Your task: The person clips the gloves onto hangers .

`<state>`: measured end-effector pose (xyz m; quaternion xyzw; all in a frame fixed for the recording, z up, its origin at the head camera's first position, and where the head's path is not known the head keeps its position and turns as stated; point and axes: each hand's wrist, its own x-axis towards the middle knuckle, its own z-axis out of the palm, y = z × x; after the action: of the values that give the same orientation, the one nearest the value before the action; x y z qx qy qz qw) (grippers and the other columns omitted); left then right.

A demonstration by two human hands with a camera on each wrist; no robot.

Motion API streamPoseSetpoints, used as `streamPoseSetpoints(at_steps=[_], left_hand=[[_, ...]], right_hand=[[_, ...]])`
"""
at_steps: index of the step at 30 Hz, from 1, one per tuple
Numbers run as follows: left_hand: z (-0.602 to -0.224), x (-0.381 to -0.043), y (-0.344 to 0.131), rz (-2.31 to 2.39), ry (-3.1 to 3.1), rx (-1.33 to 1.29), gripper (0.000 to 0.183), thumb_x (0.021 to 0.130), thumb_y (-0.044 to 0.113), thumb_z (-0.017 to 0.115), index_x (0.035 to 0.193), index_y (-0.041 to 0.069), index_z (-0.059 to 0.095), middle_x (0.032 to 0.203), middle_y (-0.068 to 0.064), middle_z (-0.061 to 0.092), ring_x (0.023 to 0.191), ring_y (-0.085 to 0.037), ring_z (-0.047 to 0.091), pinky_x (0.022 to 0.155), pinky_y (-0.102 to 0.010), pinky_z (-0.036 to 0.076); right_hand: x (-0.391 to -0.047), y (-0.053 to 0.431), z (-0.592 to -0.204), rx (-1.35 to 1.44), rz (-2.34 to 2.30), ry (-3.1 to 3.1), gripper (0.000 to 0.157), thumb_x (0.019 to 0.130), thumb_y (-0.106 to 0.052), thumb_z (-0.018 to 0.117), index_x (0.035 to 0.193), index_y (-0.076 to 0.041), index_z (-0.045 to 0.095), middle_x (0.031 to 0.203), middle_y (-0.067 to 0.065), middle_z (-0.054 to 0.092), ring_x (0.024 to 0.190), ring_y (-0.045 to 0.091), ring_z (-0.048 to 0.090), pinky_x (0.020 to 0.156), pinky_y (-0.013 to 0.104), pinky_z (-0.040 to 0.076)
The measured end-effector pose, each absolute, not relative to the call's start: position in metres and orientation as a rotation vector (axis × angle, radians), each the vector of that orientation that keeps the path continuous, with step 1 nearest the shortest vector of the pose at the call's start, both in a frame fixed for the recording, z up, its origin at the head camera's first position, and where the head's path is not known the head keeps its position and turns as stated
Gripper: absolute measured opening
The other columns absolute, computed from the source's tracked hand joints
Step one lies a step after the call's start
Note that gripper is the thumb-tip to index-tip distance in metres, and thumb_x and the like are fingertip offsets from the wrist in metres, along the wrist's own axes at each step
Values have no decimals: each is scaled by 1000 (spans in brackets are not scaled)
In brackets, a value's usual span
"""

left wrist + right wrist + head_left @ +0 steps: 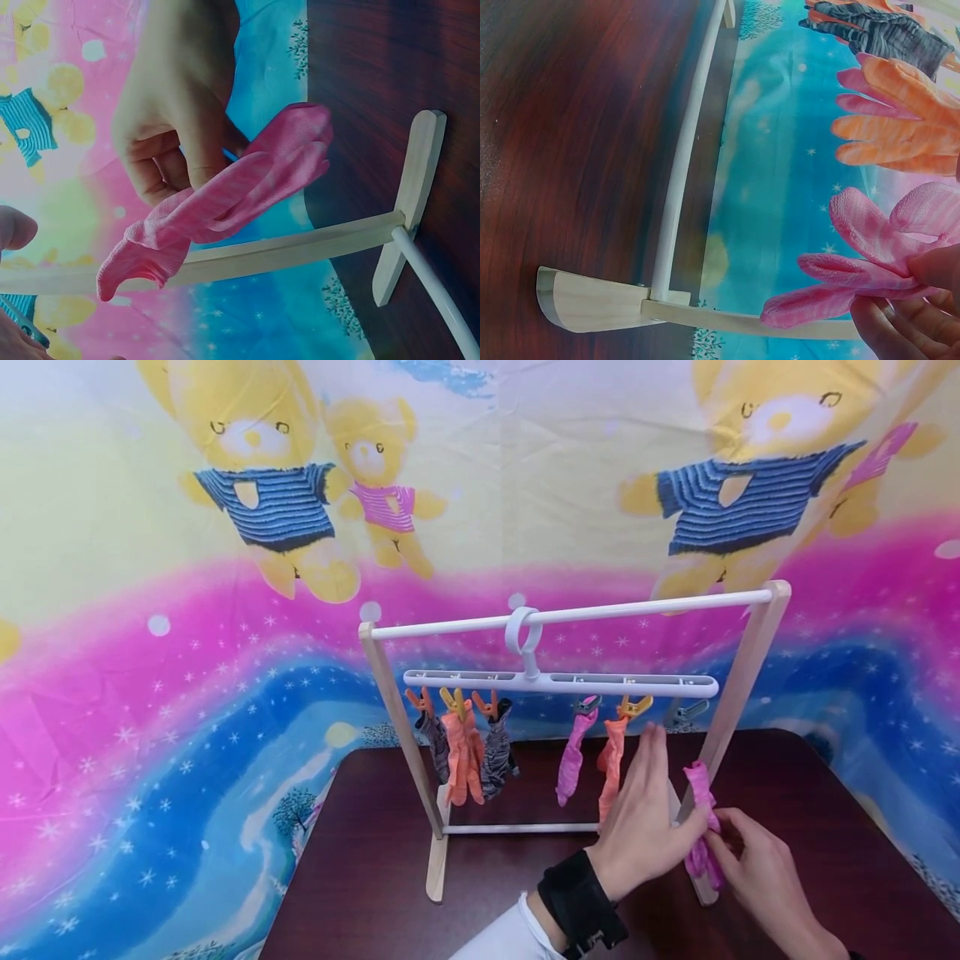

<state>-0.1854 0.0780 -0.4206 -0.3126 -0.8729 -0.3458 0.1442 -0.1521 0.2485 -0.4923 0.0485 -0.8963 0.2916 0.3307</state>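
Observation:
My right hand [765, 860] pinches a pink glove [701, 785] between thumb and fingers, beside the rack's right post. In the right wrist view the glove's fingers [817, 304] spread out from my grip. My left hand [645, 827], fingers straight and pointing up, is just left of that glove; in the left wrist view its thumb [16, 229] stands apart from the glove. Near its fingertips a grey-green clothespin [687, 713] hangs at the hanger's right end with no glove in it. Partly behind the left hand hangs an orange glove [612, 760] from a yellow clothespin [636, 706].
A white hanger [637, 685] hangs by its ring from the rack's top bar [450, 627]. Another pink glove [572, 764], orange gloves [459, 752] and black-grey gloves [497, 756] hang from clothespins. The wooden-legged rack stands on a dark table [360, 860] before a bear-printed backdrop.

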Motion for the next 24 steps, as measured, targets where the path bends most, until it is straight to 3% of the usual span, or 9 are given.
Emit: streamPoseSetpoints(at_steps=[10,17,24], left_hand=[[-408,-194,84,-1059,-2558,-816,95,89,50,51,150,17,-13,159,4,-4,142,-9,9,107,-31,26],[-399,-205,88,-1159,-2423,-837,91,91,40,54,151,17,-11,159,4,4,142,-8,14,104,-29,30],[-390,-214,91,-1147,-2349,-815,78,94,41,48,153,19,2,152,2,31,135,-5,31,101,-25,35]], right_hand=[[-153,247,-495,121,765,-2366,25,70,1,74,90,-7,64,76,4,65,64,-5,50,54,8,39],[-154,246,-494,123,769,-2363,25,70,2,74,90,-8,64,74,1,63,62,-5,49,53,9,38],[-155,246,-494,122,779,-2360,24,71,1,73,90,-8,64,74,1,63,62,-6,49,52,10,38]])
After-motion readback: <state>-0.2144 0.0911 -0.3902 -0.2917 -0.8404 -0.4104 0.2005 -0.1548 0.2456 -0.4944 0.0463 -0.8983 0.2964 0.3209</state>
